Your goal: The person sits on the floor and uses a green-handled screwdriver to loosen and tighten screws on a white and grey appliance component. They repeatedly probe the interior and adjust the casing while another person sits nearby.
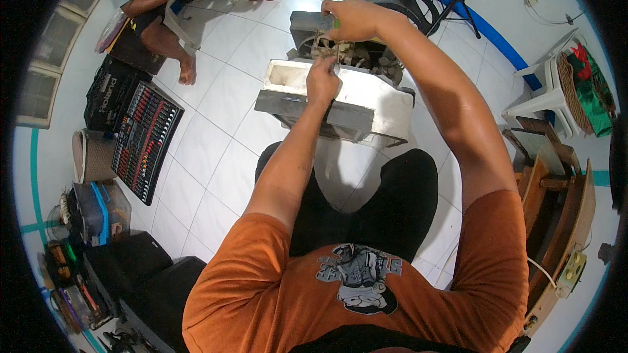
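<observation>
An opened machine [366, 85] with a white casing, a grey front panel [327, 112] and exposed metal parts [366, 54] stands in front of my knees. My left hand [322, 82] reaches over the white casing, its fingers closed at the metal parts; what they pinch is hidden. From the right, my right hand [356, 21] arches over the far side of the machine, beside a dark grey box-like part [307, 25]. Its fingers are bent around something mostly hidden, with a bit of green showing by the fingertips.
At left, an audio mixer [147, 140] leans beside a black case [111, 95]. Another person [157, 3] sits at the far left, bare feet on the tiles. A black stand [451, 0] rises behind the machine. At right are a white chair [546, 85] and a wooden cabinet [556, 216].
</observation>
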A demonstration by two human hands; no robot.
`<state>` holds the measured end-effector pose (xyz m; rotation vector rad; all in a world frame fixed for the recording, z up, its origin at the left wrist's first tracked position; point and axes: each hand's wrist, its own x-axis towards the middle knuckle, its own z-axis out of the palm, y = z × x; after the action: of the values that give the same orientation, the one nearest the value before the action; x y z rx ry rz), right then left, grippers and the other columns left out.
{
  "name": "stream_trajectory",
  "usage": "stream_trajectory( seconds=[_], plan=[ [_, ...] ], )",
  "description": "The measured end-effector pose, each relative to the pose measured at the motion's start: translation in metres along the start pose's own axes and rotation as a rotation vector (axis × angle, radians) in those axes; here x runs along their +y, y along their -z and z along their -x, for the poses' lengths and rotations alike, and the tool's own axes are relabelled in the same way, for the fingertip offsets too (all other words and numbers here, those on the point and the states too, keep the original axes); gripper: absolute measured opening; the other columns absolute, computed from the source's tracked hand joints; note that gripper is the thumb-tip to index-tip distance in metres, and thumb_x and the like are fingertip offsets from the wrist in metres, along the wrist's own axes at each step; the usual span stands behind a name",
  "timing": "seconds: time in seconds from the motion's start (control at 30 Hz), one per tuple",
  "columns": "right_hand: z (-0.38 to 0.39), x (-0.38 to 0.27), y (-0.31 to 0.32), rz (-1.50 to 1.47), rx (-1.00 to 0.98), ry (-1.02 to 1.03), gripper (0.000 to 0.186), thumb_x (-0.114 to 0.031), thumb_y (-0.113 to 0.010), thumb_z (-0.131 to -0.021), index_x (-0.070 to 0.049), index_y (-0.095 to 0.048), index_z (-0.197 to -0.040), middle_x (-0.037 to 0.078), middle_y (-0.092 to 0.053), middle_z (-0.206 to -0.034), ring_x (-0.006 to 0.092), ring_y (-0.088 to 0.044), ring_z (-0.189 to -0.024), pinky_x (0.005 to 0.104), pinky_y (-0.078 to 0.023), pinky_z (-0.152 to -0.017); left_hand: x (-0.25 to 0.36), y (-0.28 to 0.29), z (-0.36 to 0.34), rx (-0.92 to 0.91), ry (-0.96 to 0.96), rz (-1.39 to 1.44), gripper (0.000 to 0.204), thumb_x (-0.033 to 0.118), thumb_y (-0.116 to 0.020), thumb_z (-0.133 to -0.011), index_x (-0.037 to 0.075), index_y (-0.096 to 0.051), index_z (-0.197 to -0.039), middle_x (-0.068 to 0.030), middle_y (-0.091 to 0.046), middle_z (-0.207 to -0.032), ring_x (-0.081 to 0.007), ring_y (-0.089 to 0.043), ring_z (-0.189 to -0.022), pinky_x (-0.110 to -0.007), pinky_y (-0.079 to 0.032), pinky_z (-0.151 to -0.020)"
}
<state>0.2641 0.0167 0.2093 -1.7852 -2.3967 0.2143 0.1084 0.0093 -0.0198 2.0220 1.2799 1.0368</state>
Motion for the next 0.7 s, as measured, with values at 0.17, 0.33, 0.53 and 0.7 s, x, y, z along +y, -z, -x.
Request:
stream_trajectory(
  seconds=[0.17,0.33,0.53,0.7],
  plan=[
    [-0.004,0.007,0.000,0.040,-0.084,-0.081,0.051,-0.040,-0.079,-0.092,0.000,-0.070,-0.123,0.025,-0.076,-0.100,0.0413,-0.076,-0.096,0.0493,-0.060,-0.085,0.003,0.001,0.000,0.027,-0.045,-0.035,0.040,-0.003,-0.064,-0.086,0.007,-0.078,-0.122,-0.0220,-0.069,-0.114,-0.0437,-0.068,-0.108,-0.049,-0.054,-0.096],
    [-0.003,0.013,-0.013,-0.039,0.082,0.099,0.048,-0.041,-0.078,-0.094,0.000,-0.071,-0.118,0.022,-0.076,-0.091,0.0408,-0.075,-0.092,0.0491,-0.059,-0.083,0.007,0.005,0.000,0.003,-0.018,-0.016,0.041,-0.005,-0.062,-0.085,0.006,-0.078,-0.122,-0.0222,-0.069,-0.113,-0.0441,-0.067,-0.108,-0.049,-0.054,-0.095],
    [0.000,0.015,-0.015,-0.092,0.111,0.035,0.043,-0.040,-0.076,-0.097,-0.002,-0.072,-0.118,0.024,-0.076,-0.098,0.0443,-0.073,-0.099,0.0522,-0.057,-0.089,0.009,0.006,0.001,0.001,0.004,0.026,0.040,-0.004,-0.062,-0.086,0.007,-0.078,-0.121,-0.0225,-0.069,-0.114,-0.0444,-0.067,-0.109,-0.049,-0.054,-0.095],
    [0.003,0.012,-0.011,-0.030,0.089,-0.062,0.043,-0.040,-0.076,-0.097,0.000,-0.071,-0.112,0.024,-0.076,-0.097,0.0436,-0.074,-0.098,0.0525,-0.057,-0.087,0.010,0.005,0.001,0.044,-0.029,0.004,0.038,-0.003,-0.063,-0.087,0.007,-0.078,-0.120,-0.0219,-0.070,-0.112,-0.0440,-0.067,-0.108,-0.049,-0.054,-0.094]
  ],
)
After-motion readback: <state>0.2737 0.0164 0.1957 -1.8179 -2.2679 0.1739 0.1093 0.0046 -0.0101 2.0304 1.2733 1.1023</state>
